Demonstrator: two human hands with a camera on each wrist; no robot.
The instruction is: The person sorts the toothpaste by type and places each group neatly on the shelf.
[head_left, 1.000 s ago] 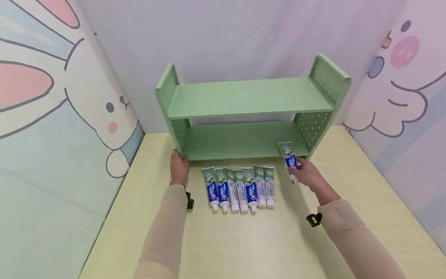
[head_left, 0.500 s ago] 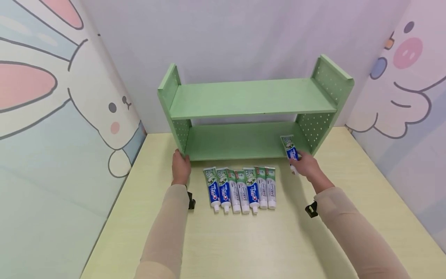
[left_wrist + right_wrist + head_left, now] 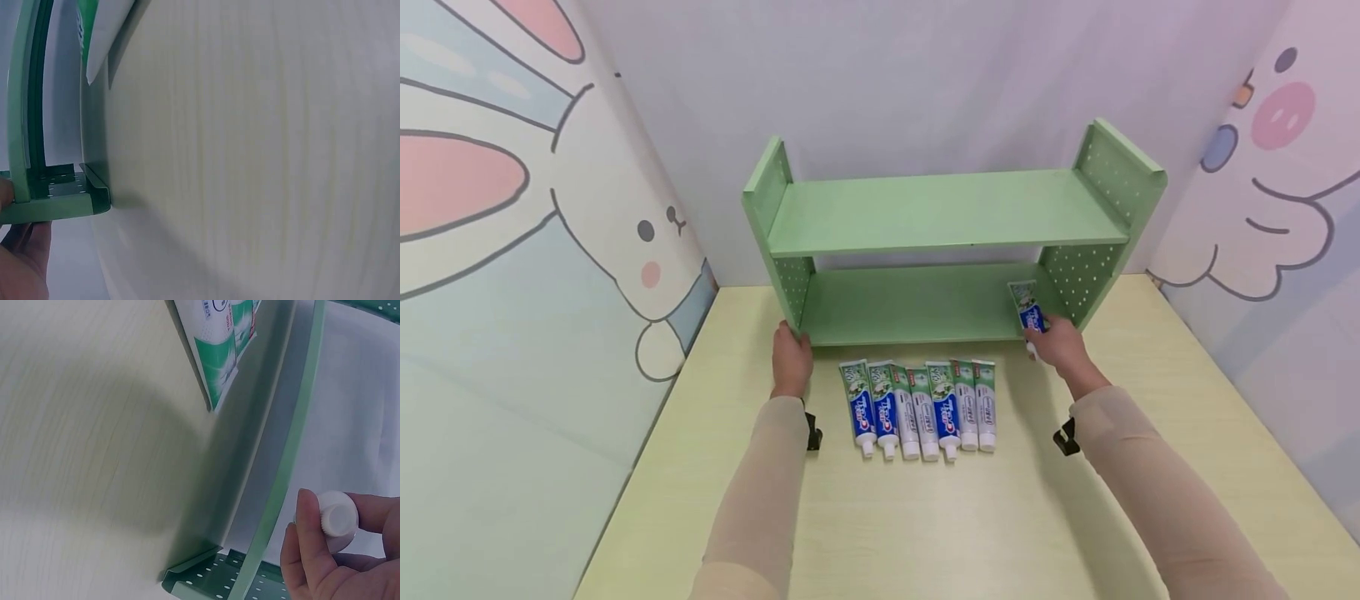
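My right hand grips a blue, white and green toothpaste tube near its cap end. The tube's flat end points into the lower level of a green two-level shelf, close to the right side panel. In the right wrist view, fingers and thumb surround the white cap; the tube behind it is mostly hidden. My left hand holds the lower front edge of the shelf's left panel. Thumb and fingers lie on either side of that panel in the left wrist view.
Several toothpaste tubes, some blue and some white-grey, lie in a row on the pale wooden table before the shelf. Their caps face me. A plain wall stands behind the shelf, with cartoon-printed walls on both sides.
My right hand has moved forward with the toothpaste tube, bringing it further into the lower shelf level. My left hand stays on the left panel, and the row of tubes is unchanged.
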